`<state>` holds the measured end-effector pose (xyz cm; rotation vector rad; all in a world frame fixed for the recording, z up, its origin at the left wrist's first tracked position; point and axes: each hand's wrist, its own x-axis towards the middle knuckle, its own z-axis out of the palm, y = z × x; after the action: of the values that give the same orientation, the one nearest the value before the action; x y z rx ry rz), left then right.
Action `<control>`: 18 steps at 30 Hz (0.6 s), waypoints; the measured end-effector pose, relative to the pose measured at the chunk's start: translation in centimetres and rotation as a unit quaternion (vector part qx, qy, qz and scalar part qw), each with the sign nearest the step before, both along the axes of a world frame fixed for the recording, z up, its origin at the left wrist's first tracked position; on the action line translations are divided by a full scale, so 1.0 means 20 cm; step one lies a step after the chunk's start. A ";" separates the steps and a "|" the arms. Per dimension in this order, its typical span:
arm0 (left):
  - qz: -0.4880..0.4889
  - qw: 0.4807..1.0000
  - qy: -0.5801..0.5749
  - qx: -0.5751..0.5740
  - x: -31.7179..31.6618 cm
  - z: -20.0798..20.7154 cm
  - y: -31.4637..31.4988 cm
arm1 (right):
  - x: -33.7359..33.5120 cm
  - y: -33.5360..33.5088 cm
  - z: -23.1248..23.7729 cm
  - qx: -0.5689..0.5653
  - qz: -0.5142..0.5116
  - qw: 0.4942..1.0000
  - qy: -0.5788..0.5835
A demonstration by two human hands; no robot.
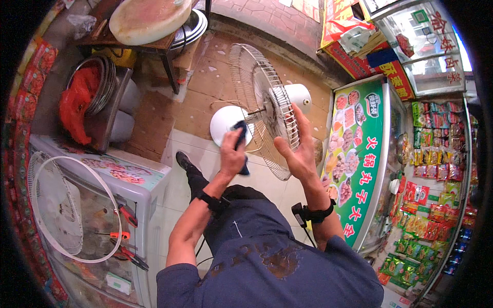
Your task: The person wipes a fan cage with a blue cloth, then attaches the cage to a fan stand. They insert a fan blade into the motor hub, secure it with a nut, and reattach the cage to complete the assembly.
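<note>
A white fan with a round base (222, 123) stands on the floor ahead of me. Its wire guard (246, 72) is tilted sideways, and the white motor housing (299, 97) shows on its right. My right hand (302, 154) grips the guard's near right rim, thumb on one side and fingers on the other. A dark blue cloth (241, 134) is bunched in my left hand (233, 156), in front of the base and left of the guard. Part of the cloth hangs below the fingers, and some of it is hidden by them.
On the white chest freezer (149, 185) at left lie a loose wire fan grille (59, 205), a white ring (119, 215), pliers (134, 257) and an orange-handled screwdriver (119, 235). A wooden table (159, 43) stands far left. A green-fronted display freezer (367, 149) and snack racks (436, 138) line the right.
</note>
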<state>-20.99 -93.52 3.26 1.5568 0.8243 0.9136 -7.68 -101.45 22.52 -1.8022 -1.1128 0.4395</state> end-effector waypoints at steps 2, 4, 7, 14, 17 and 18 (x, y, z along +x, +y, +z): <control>0.022 0.997 -0.016 -0.071 -0.06 0.04 0.06 | 0.00 0.00 -0.01 0.002 -0.005 0.999 0.037; 0.003 0.997 0.007 -0.078 -0.13 0.10 0.07 | 0.00 0.00 0.00 -0.008 -0.001 1.000 0.030; -0.014 0.995 -0.019 -0.096 -0.21 0.21 0.05 | -0.02 0.01 0.00 -0.007 -0.006 1.000 0.013; 0.006 0.965 -0.108 -0.238 -0.35 0.60 0.10 | -0.08 -0.02 0.10 0.063 0.006 0.979 -0.192; -0.015 0.975 -0.130 -0.178 -0.47 0.88 0.10 | -0.23 -0.02 0.20 0.213 0.092 0.951 -0.206; -0.007 0.963 -0.187 -0.196 -0.47 0.97 0.09 | -0.28 -0.04 0.24 0.173 0.139 0.961 -0.165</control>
<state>-30.29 -91.78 22.62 1.0060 0.6703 0.9303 -13.34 -102.21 27.38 -1.4457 -1.5791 0.0921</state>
